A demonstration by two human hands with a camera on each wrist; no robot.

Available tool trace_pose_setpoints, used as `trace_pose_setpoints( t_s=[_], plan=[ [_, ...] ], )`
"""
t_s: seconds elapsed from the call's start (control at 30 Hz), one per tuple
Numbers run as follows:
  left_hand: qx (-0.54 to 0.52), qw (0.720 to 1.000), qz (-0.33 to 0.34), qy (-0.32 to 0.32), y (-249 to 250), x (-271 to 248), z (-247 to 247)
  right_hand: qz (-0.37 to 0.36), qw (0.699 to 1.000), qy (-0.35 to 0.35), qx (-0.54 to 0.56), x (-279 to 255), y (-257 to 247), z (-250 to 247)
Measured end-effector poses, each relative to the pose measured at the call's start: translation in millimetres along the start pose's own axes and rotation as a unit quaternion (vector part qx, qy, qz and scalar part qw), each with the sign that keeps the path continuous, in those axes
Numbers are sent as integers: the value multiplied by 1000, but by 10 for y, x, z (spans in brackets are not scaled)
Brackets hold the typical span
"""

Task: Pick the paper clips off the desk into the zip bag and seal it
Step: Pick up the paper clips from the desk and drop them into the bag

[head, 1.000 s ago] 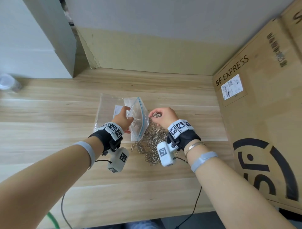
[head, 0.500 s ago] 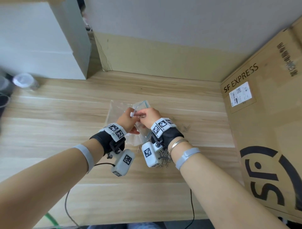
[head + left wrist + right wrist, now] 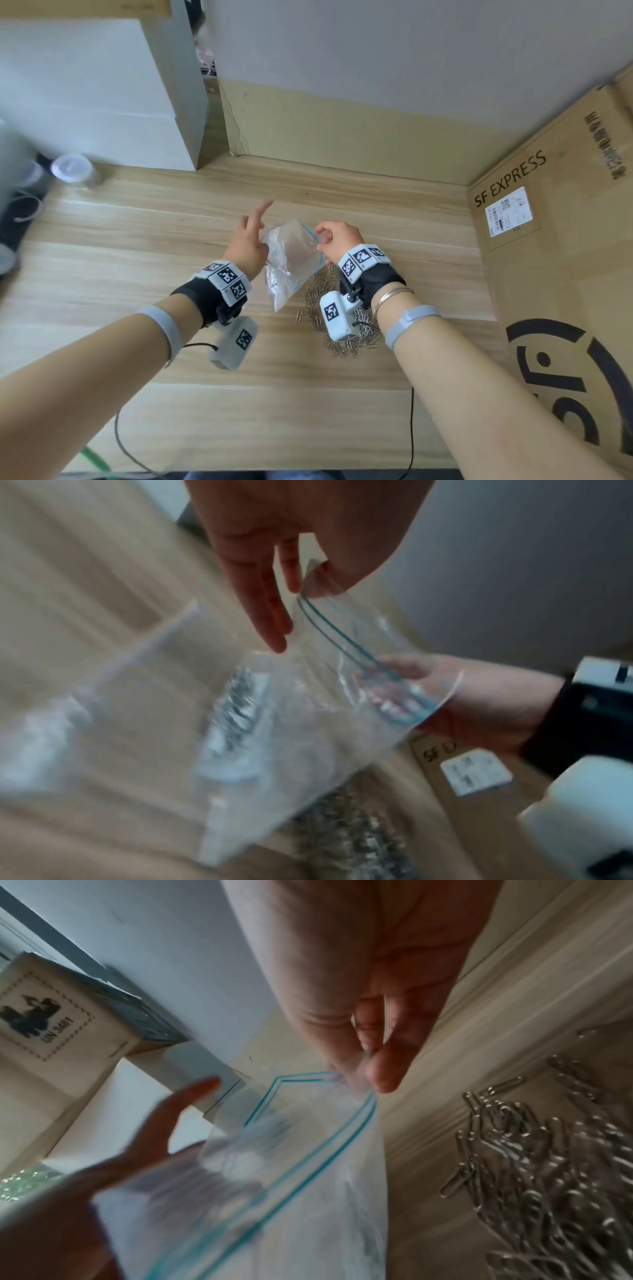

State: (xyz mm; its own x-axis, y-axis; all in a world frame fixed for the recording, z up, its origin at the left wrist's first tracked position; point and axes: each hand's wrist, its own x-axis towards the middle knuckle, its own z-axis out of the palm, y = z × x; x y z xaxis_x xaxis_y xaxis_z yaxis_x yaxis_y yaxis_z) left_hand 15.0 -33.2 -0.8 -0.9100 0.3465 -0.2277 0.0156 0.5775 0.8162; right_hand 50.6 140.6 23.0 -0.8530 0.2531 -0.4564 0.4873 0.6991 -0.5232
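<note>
While the right hand [image 3: 337, 238] pinches the top corner of the zip bag [image 3: 293, 262] between thumb and fingertips [image 3: 385, 1069], the left hand [image 3: 248, 240] sits just beside the bag's other edge with its fingers [image 3: 267, 610] straight and spread, one fingertip raised toward the wall; in the left wrist view the bag's blue-lined rim lies against the base of that hand near the thumb, though blur hides whether anything grips it there; the two hands stand apart with the bag between them. The bag hangs tilted above the desk [image 3: 137, 274], its mouth up toward the right hand and its lower corner pointing down toward the person; the blue zip strips gape apart in the right wrist view, so the mouth is not sealed; a small cluster of silvery clips shows through the clear plastic in its lower part. A heap of paper clips [image 3: 342, 322] lies on the desk below and to the right of the bag, partly hidden under the right wrist camera, with one clip a little apart at its left edge. Farther out, a large cardboard box [image 3: 565, 291] printed SF EXPRESS stands at the right edge of the desk; a white box [image 3: 102, 102] stands at the back left; a clear lidded jar [image 3: 73, 169] sits near it at the left.
</note>
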Motion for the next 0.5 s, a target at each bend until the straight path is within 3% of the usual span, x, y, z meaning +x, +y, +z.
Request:
trace_pose_setpoints(
  t_s=[0.1, 0.23, 0.37, 0.5],
  plan=[
    [141, 979, 131, -69, -121, 25, -119, 1, 1000, -6, 13, 40, 81, -65],
    [158, 954, 234, -106, -244, 48, -227, -17, 999, -9, 43, 74, 159, -113],
    [176, 935, 238, -195, -276, 11, -214, -24, 998, 6, 64, 110, 256, -53],
    [180, 938, 242, -169, -387, 28, -146, -13, 978, -8, 207, 77, 379, -10]
  ],
)
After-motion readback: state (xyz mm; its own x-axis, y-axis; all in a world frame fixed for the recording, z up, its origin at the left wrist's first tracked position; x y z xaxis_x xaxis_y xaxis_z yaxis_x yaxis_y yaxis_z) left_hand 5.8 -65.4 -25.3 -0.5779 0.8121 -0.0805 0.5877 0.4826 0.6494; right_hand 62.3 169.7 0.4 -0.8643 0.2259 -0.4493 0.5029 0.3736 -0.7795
